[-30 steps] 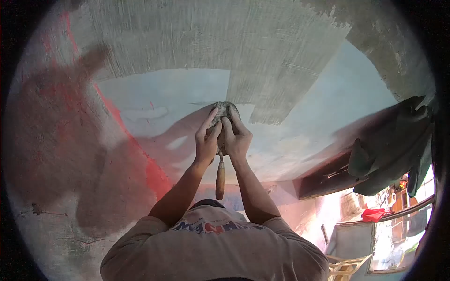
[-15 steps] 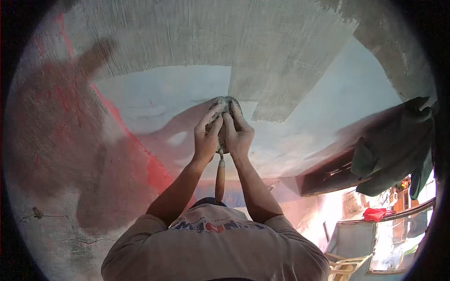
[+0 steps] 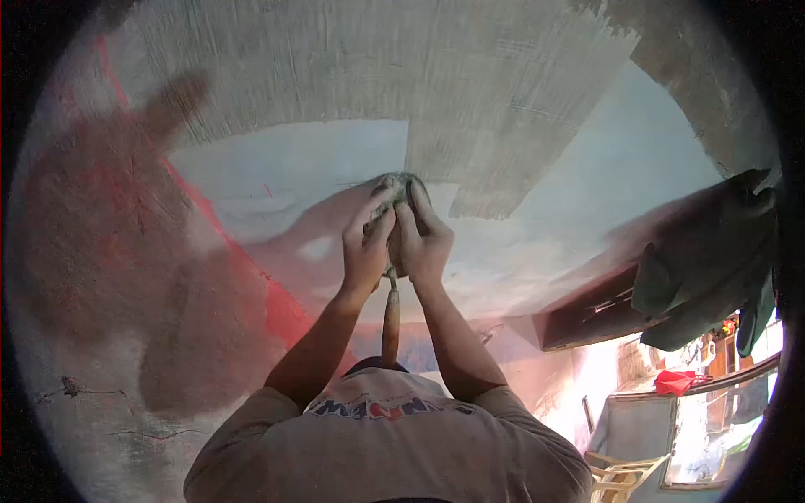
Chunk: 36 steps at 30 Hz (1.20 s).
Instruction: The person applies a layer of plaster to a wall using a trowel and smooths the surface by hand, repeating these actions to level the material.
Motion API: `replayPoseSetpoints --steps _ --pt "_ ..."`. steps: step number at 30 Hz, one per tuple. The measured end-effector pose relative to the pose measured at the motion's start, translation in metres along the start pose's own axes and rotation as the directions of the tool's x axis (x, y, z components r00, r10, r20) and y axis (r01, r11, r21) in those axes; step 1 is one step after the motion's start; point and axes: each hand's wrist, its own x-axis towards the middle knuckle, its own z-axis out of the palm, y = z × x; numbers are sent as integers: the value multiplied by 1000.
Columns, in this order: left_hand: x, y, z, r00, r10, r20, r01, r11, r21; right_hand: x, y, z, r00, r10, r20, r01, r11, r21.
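Note:
A trowel with a wooden handle (image 3: 391, 327) is between my hands, its handle pointing down toward my chest. Grey, wet-looking plaster (image 3: 404, 181) coats its rounded blade (image 3: 396, 256). My left hand (image 3: 365, 245) is closed on the blade's left side, fingers bent and thumb near the middle. On the right side my right hand (image 3: 426, 239) grips the blade too, fingers reaching up to its top edge. The thumbs are close together over the blade, and my fingers cover much of it.
Ahead is a pale wall (image 3: 310, 155) partly covered with brushed grey plaster (image 3: 495, 109). Red paint (image 3: 285, 310) marks the left side. A dark cloth (image 3: 713, 260) hangs at right, above a red cloth (image 3: 676, 382) and a plastic chair (image 3: 625, 476).
Both hands and the trowel have shifted very slightly left, with the left fingers a little more bent over the blade. The grip is otherwise the same.

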Motion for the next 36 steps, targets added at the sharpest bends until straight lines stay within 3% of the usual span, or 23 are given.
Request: replayPoseSetpoints --steps 5,8,12,13,16,17,20,21,24,25,28,29,31,33,36 --pt "5 9 0 999 -35 5 35 999 -34 3 -17 2 995 94 25 -96 992 82" --pt "-7 -10 -6 997 -76 -1 76 997 15 -11 11 3 1000 -21 -9 22 998 59" --pt "18 25 3 999 -32 -7 31 996 -79 15 -23 7 999 49 3 -49 996 69" --pt "22 35 4 999 -24 -20 24 1000 -14 19 -40 9 995 96 8 -96 986 139" --pt "15 23 0 1000 -6 12 6 998 -59 10 -27 8 992 122 17 -124 985 116" --pt "10 13 -3 996 86 6 -86 994 62 5 -18 8 1000 -9 -24 9 1000 24" --pt "1 9 -2 999 -41 -13 41 999 35 -1 -11 8 1000 -16 -24 18 994 108" --pt "10 9 -1 998 61 -15 -60 996 65 8 -9 7 995 -95 -38 97 994 45" --pt "30 52 9 1000 26 1 -26 999 -32 30 -49 9 998 60 12 -61 990 128" --pt "28 57 8 1000 22 5 -22 999 31 28 -42 13 998 56 -4 -54 981 186" --pt "13 27 2 1000 4 1 -4 1000 -9 11 -29 7 1000 3 -20 -2 999 40" --pt "10 17 -1 997 80 4 -80 993 83 6 -20 8 999 -36 -30 37 999 30" --pt "14 5 -3 997 71 9 -72 997 33 11 -22 7 999 -28 -15 29 999 45" --pt "28 32 2 999 24 27 -24 1000 6 28 -40 9 998 -57 -30 58 997 41" --pt "40 72 11 1000 6 27 -4 999 -47 43 -63 11 997 65 31 -69 985 159"
